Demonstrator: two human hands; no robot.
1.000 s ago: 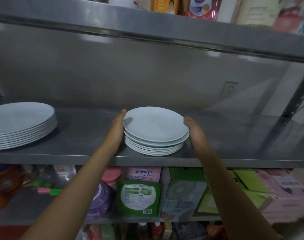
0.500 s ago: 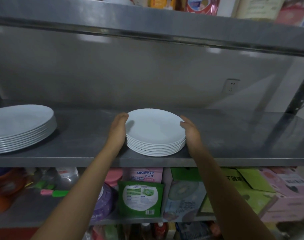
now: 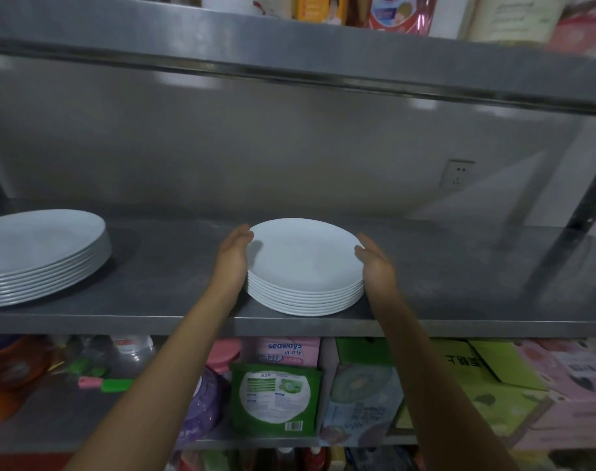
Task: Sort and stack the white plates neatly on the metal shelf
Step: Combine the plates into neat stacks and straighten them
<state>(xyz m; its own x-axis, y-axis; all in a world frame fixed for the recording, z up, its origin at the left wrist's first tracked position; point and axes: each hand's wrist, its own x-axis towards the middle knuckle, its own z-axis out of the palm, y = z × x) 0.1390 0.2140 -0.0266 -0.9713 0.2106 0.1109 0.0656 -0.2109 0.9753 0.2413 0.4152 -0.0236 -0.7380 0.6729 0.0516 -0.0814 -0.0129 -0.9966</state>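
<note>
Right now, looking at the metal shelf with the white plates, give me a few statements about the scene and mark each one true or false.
1. Two stacks of white plates sit on the grey metal shelf. True: a wide stack of larger white plates and a stack of smaller round white plates.
2. The left hand and right hand flank the smaller stack. True.
3. The smaller stack sits at the back against the wall. False: it sits near the front edge.
4. The larger stack lies right of the hands. False: it is at the left.
5. The top small plate hangs crooked. False: the edges line up.
</note>
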